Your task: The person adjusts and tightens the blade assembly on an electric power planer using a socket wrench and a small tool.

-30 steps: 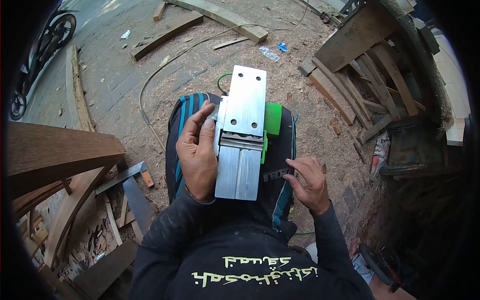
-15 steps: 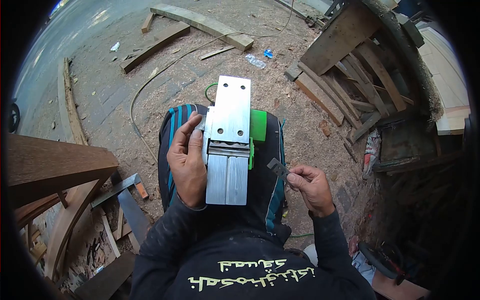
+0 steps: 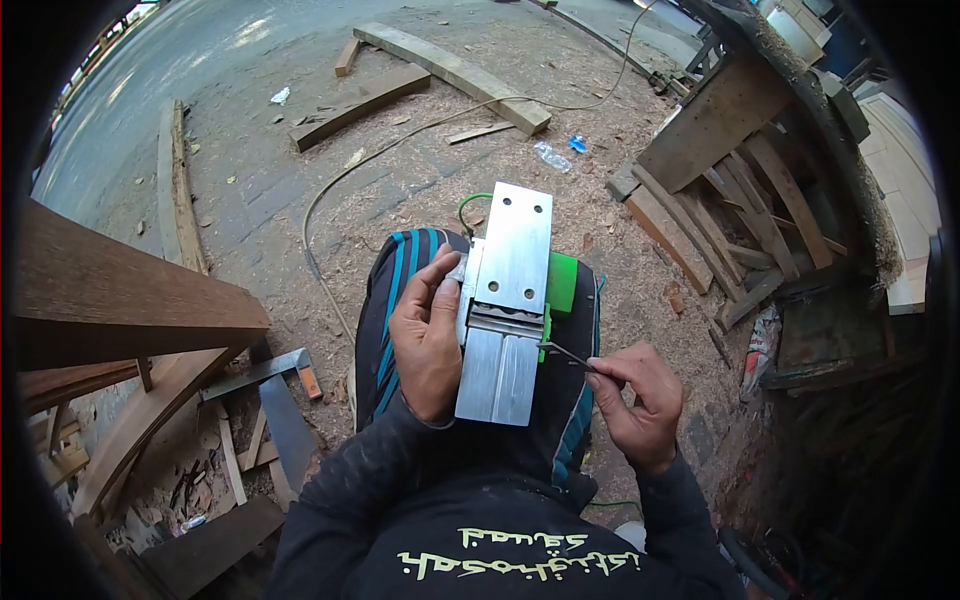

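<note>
An electric hand planer [image 3: 512,240] lies upside down across my lap, its bare metal sole facing up and a green housing part [image 3: 563,283] showing at its right. My left hand [image 3: 428,345] grips the planer's left side, with thumb and fingers closed at its edge. Between my right hand's [image 3: 640,400] thumb and fingers is a small flat metal plate [image 3: 570,355], seen nearly edge-on. Its far tip reaches the planer's right edge, beside the cutter slot [image 3: 507,320] that crosses the sole.
A hand saw [image 3: 287,430] and a try square [image 3: 262,375] lie on the ground at left, below a curved wooden piece [image 3: 130,290]. Wooden beams [image 3: 450,75] and a cable [image 3: 350,172] lie ahead. Curved timber offcuts [image 3: 700,235] are stacked at right.
My right hand has brought the metal plate closer to the planer's cutter slot and turned it from flat-on to edge-on. My left hand keeps its hold. The whole view has shifted slightly.
</note>
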### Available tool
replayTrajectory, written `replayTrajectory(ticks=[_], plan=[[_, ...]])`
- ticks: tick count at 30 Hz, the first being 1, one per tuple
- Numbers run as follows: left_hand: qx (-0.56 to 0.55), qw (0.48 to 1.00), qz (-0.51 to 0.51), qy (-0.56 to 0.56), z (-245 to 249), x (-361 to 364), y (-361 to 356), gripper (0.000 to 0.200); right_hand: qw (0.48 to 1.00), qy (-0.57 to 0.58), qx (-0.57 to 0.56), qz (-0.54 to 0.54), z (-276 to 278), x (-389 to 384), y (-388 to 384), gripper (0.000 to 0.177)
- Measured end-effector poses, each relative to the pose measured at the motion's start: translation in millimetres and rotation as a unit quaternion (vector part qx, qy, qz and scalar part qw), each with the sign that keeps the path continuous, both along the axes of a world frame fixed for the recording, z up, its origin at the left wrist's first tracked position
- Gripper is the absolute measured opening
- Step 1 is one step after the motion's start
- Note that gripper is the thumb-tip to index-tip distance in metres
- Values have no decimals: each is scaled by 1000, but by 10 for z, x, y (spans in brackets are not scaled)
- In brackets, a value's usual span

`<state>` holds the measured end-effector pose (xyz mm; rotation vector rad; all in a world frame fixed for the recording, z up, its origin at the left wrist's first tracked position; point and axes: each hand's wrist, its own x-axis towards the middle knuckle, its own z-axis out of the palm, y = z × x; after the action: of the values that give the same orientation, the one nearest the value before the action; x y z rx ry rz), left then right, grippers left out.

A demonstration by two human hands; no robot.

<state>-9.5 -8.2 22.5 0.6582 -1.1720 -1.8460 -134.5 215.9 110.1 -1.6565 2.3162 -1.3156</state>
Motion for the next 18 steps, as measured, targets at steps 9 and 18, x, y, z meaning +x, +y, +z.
replayTrajectory(ticks=[9, 18], plan=[[12, 999, 0, 47, 29, 65, 17, 44, 968, 226, -54, 93, -233, -184, -389, 39], [-11, 999, -2, 42, -7, 51, 10, 46, 961, 256, -42, 97, -273, -229, -486, 44]])
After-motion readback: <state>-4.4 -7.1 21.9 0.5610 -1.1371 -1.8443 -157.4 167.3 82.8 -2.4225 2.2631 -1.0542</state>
